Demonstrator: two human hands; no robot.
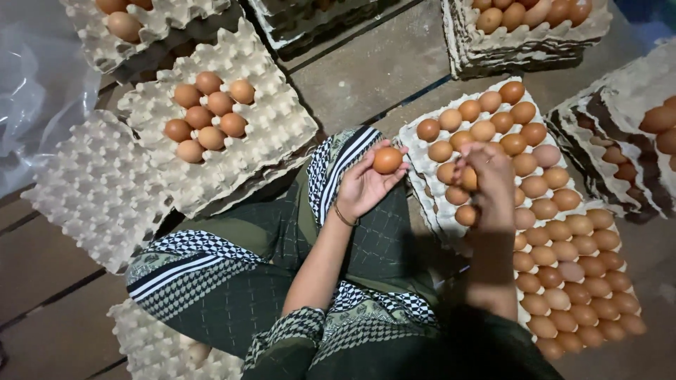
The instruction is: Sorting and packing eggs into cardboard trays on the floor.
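My left hand [363, 184] is raised palm up over my lap and holds one brown egg [387, 160] in its fingertips. My right hand [488, 177] reaches over the full tray of brown eggs [422, 151] on my right, its fingers curled on an egg [469, 178] in the tray's upper rows. A thin bangle sits on my left wrist. Both forearms come up from the bottom of the view.
A grey pulp tray [271, 130] with several brown eggs lies to my left, beside a bare tray [91, 186]. More egg tray stacks [521, 39] stand at the top and right [620, 119]. Clear plastic sheeting [35, 84] is at far left. I sit on a wooden floor.
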